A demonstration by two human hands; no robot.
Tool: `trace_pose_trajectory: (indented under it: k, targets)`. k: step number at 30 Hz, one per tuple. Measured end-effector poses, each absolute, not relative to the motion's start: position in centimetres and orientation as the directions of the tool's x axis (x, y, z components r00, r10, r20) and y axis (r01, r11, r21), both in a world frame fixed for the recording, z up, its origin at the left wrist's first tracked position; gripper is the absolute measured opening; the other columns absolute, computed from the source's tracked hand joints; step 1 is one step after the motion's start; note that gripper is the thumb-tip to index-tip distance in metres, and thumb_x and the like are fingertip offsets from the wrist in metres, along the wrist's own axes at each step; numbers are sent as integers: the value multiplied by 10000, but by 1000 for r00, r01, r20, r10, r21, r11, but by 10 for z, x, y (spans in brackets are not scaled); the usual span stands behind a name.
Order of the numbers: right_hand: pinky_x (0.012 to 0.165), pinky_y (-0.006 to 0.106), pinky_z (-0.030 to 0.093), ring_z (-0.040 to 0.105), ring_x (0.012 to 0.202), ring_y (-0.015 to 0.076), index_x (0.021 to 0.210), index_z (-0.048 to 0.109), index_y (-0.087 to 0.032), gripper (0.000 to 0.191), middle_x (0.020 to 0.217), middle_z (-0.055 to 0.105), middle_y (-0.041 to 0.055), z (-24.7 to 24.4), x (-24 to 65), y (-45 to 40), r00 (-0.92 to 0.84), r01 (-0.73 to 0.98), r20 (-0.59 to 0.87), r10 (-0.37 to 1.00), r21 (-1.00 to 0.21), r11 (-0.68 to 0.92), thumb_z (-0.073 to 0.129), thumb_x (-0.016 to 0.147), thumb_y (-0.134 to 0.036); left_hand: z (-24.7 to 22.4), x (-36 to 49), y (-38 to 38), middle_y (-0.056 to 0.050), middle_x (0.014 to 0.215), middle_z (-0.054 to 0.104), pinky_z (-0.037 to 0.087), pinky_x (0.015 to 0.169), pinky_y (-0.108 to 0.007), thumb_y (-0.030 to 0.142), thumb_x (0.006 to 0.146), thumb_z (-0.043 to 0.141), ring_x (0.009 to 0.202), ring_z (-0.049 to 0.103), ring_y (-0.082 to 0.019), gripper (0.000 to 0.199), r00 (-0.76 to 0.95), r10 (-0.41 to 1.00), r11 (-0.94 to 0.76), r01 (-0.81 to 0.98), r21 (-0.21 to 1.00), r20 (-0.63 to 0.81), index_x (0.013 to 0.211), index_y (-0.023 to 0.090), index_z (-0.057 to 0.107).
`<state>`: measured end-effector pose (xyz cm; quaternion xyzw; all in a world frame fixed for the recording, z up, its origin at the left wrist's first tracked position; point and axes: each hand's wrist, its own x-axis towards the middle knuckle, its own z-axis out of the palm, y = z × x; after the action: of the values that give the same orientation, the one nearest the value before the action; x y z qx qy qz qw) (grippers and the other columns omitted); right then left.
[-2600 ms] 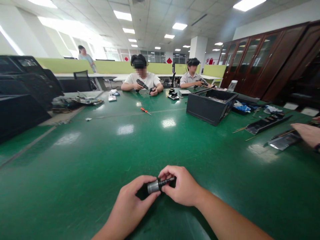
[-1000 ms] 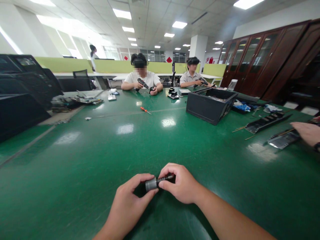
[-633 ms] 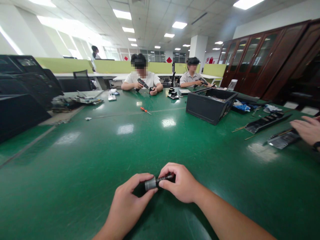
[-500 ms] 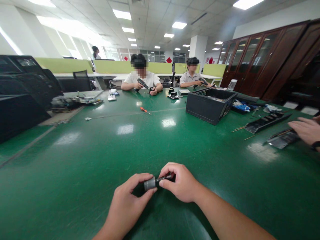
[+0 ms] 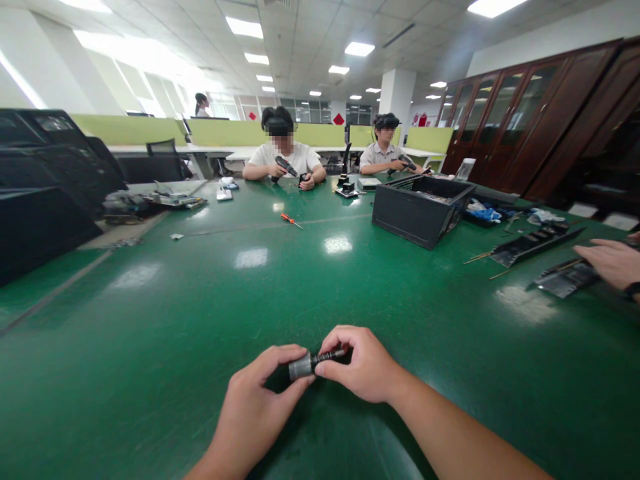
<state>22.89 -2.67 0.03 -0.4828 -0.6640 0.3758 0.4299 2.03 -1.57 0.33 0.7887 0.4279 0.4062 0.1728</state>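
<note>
Between thumb and fingers, my left hand (image 5: 257, 393) grips a small grey metal cylinder (image 5: 301, 367), low over the near part of the table. A thin dark shaft with several rings (image 5: 325, 358) sticks out of its right end. My right hand (image 5: 367, 370) pinches around that shaft, close to the cylinder's end. The shaft's tip points right and slightly up. My right fingers partly cover it, so how it joins the cylinder does not show clearly. Both hands are closed and nearly touching.
The green table (image 5: 200, 307) bears an orange screwdriver (image 5: 290, 220), a black case (image 5: 410, 215) and metal channel parts (image 5: 535, 247). At the right edge is another person's hand (image 5: 607, 260). Across the table, two people hold power drills (image 5: 286, 167). Dark computer cases (image 5: 45, 180) stand left.
My right thumb has shifted slightly left along the shaft, towards the cylinder. My left hand has hardly moved. The other person's hand at right has moved a little.
</note>
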Motion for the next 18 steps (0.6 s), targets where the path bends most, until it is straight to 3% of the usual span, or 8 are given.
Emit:
trace_pose_trajectory:
  k: [18]
  targets:
    - [625, 240, 417, 587, 680, 138, 790, 722, -187, 68, 744, 676, -17, 0, 228, -26, -133, 297, 176, 975, -932, 209, 763, 736, -178, 4, 21, -15, 1, 908, 772, 614, 779, -285, 337, 781, 738, 811, 743, -197, 178, 293, 824, -559, 556, 615, 485, 940, 259, 751]
